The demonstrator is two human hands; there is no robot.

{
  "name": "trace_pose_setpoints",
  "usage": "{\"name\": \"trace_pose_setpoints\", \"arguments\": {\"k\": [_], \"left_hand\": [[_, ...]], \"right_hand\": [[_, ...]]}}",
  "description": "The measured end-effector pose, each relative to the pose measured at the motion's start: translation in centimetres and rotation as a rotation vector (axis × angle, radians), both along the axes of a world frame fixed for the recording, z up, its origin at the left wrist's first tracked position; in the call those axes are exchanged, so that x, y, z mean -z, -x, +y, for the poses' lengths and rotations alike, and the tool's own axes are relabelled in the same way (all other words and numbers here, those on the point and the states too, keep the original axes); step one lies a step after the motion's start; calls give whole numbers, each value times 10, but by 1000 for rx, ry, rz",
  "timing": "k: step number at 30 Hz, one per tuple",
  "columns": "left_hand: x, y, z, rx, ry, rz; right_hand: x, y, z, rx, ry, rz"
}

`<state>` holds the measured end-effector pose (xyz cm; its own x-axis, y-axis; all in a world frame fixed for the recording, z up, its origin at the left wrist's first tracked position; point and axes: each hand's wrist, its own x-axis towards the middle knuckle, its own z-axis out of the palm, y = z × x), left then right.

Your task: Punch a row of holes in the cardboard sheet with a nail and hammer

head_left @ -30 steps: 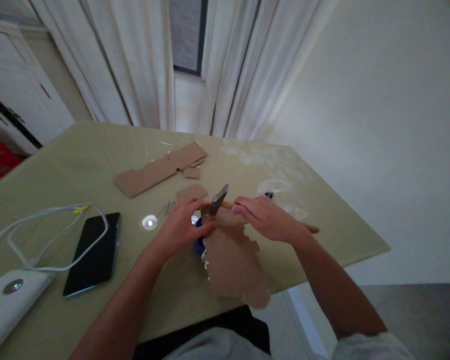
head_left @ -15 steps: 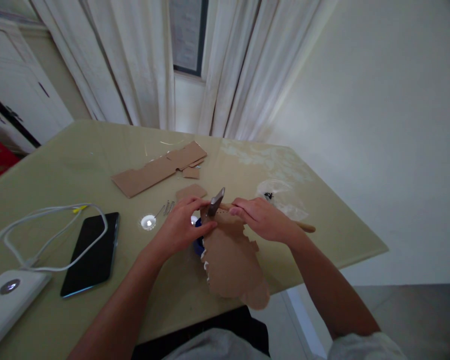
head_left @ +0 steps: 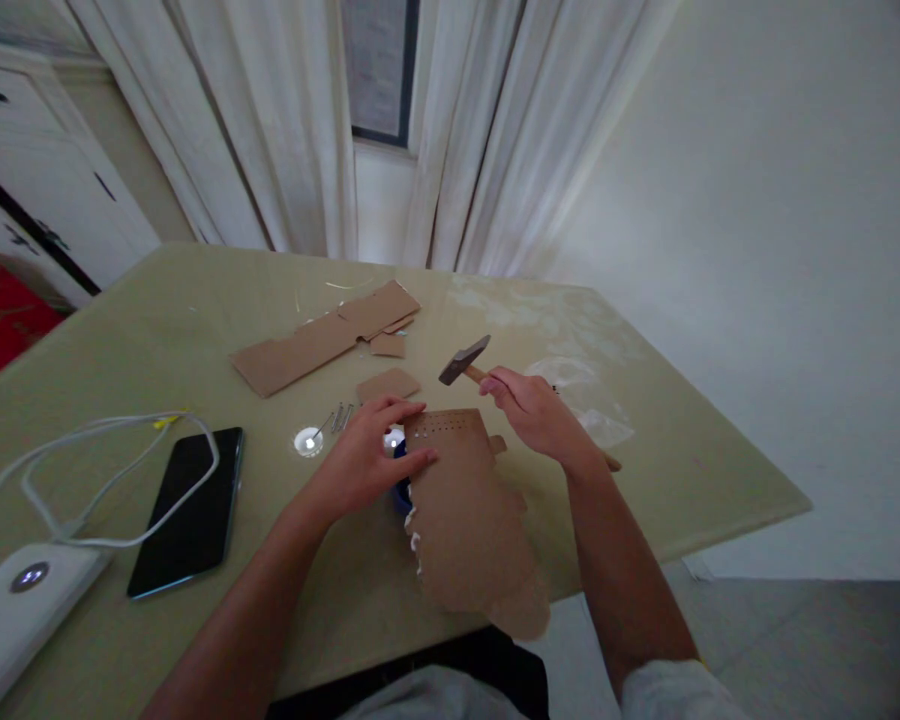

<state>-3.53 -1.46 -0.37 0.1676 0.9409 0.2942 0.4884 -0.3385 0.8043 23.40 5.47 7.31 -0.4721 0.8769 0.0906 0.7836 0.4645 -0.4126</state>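
My right hand [head_left: 536,412] is wrapped round the wooden handle of a hammer [head_left: 465,361], its metal head raised above the far edge of a cut piece of brown cardboard [head_left: 472,530]. Rows of small holes run across the cardboard's far end, and white bits line its left edge. My left hand [head_left: 367,450] grips that far left corner, thumb and forefinger on top; its other fingers are partly hidden. Under the cardboard's left side shows part of a blue round object [head_left: 400,475], mostly covered.
Several nails [head_left: 340,417] lie beside a small shiny disc [head_left: 309,441]. Cardboard strips [head_left: 322,340] and a small cardboard piece [head_left: 388,384] lie farther back. A clear plastic bag [head_left: 600,405] is at right. A phone [head_left: 187,510], a white cable [head_left: 26,480] and a white device [head_left: 37,610] sit left.
The hammer has lifted off the cardboard's far end and moved right, uncovering the rows of holes. My left hand stays on the corner. The view has shifted slightly.
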Motion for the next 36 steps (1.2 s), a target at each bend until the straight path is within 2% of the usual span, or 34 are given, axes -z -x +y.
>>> {"name": "trace_pose_setpoints", "arguments": {"k": [4,7,9,12,14,18,25,30,33,36], "left_hand": [[-3,1,1,-55,72,-70],[-4,14,5,-200,107,-58],[-2,30,9,-342,128,79],[6,60,12,-610,216,466],[12,75,12,-673,283,630],[20,89,12,-635,364,647],[29,92,14,-563,428,711],[34,87,12,-463,343,849],[27,84,14,-535,306,759],[12,80,16,-580,248,506]], "right_hand": [[38,-6,18,190,-56,-38],[54,-12,19,246,-59,-153],[58,-15,17,257,-55,-223],[57,-16,15,283,-35,-316],[55,-15,14,292,-12,-355],[53,-11,12,273,40,-370],[48,-9,7,243,41,-343],[50,-7,9,235,57,-345],[52,-6,10,224,56,-346],[53,-5,9,217,49,-362]]}}
